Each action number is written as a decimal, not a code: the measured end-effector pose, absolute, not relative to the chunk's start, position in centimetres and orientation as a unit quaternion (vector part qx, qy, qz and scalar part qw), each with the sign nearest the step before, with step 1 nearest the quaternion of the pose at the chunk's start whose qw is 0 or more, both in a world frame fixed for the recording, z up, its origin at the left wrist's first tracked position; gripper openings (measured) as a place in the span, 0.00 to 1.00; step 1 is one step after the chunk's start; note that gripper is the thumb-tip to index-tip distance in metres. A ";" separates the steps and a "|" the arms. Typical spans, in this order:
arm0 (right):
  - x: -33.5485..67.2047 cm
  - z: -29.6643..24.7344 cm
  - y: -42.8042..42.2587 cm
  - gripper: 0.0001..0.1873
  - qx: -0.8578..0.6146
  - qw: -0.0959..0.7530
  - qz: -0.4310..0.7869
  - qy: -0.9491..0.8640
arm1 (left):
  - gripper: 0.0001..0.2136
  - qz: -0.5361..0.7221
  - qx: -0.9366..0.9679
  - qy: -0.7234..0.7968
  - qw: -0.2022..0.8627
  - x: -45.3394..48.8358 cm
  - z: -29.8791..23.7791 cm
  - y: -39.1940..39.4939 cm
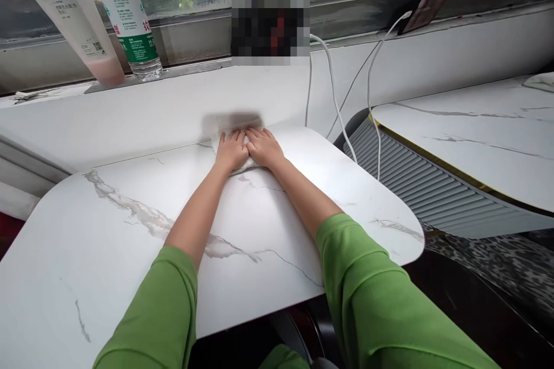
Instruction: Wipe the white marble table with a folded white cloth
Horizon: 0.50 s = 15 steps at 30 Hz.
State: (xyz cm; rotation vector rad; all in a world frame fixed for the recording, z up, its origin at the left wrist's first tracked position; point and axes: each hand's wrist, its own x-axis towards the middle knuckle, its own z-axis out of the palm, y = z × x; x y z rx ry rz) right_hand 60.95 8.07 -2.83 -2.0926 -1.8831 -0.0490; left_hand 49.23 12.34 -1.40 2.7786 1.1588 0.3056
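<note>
A pale, thin cloth (247, 165) lies on the white marbled table (268, 230) at its far edge, against the wall. My left hand (232, 151) presses down on the cloth with its fingers stretched forward. Beside it, my right hand (264, 147) also lies flat on the cloth, its fingers slightly spread. The two hands touch at the thumbs. Most of the cloth is hidden under them; its edges show in front, at the left and behind.
On the window sill at the left stand a plastic cup (71, 17) with pink remains and a water bottle (130, 23). White cables (335, 92) hang right of the table. Another marbled table (476, 127) stands at the right. A blurred-out dark object (268, 31) sits on the sill.
</note>
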 end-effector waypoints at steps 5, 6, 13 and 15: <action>59.0 -2.4 4.8 0.31 -0.745 0.113 -0.030 -0.656 | 0.25 0.071 0.926 0.367 0.056 47.4 -1.1 9.8; 58.4 -2.4 3.8 0.31 -0.748 0.107 -0.031 -0.654 | 0.26 0.064 0.930 0.359 0.057 46.8 -1.0 9.0; 53.7 -2.6 -6.5 0.31 -0.746 0.086 -0.048 -0.659 | 0.26 0.073 0.943 0.320 0.061 41.8 -1.3 -0.4; 52.4 -2.6 -9.4 0.32 -0.733 0.086 -0.050 -0.673 | 0.26 0.080 0.942 0.321 0.058 40.1 -1.5 -3.4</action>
